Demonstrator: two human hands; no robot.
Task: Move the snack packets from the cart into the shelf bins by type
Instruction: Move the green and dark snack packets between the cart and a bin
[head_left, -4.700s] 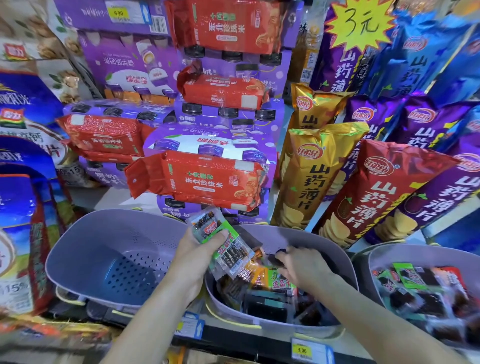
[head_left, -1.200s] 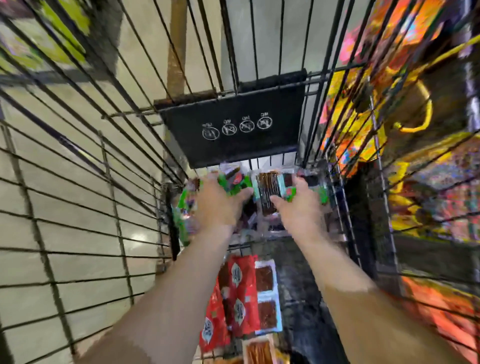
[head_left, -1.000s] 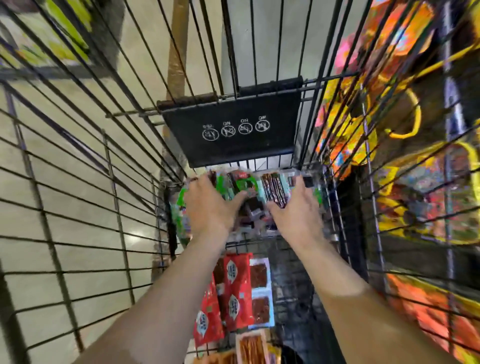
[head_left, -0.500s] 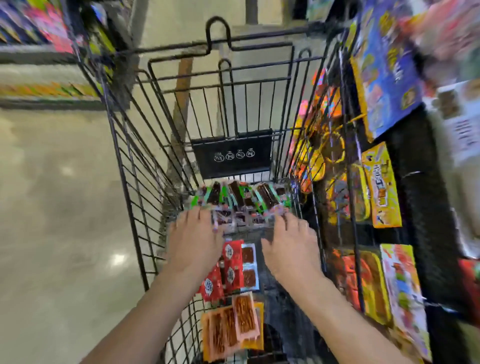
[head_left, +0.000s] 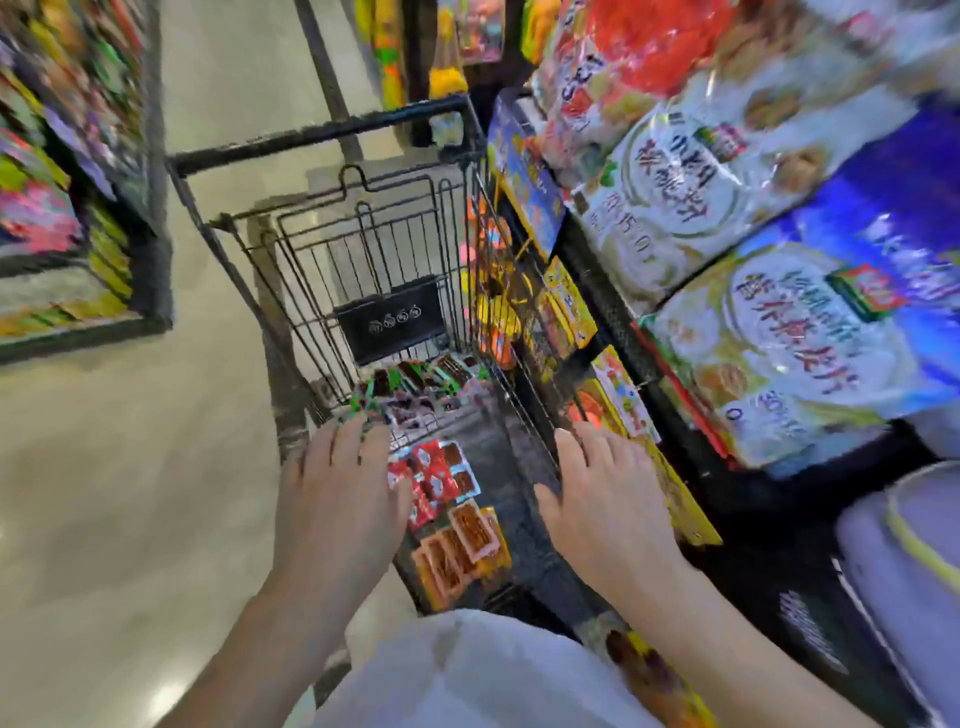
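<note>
The black wire cart (head_left: 322, 132) stands in the aisle below me. On its floor lie green-edged snack packets (head_left: 415, 382) at the far end, red packets (head_left: 441, 475) in the middle and orange packets (head_left: 462, 545) nearest me. My left hand (head_left: 340, 488) hovers palm down over the cart's left side, fingers spread, fingertips just short of the green packets and holding nothing. Also empty with fingers apart, my right hand (head_left: 597, 501) is above the cart's right wall. A grey shelf bin (head_left: 904, 561) shows at the right edge, blurred.
Large white and blue bags (head_left: 789, 353) fill the shelf on the right, with small hanging packs (head_left: 566, 306) beside the cart. Another shelf unit (head_left: 78, 208) stands across the pale floor (head_left: 104, 493) on the left. A white garment (head_left: 467, 675) is at the bottom.
Both hands have come up and back from the green packets with nothing in them. The right hand has shifted right over the cart wall. The view has pulled back towards the right shelf.
</note>
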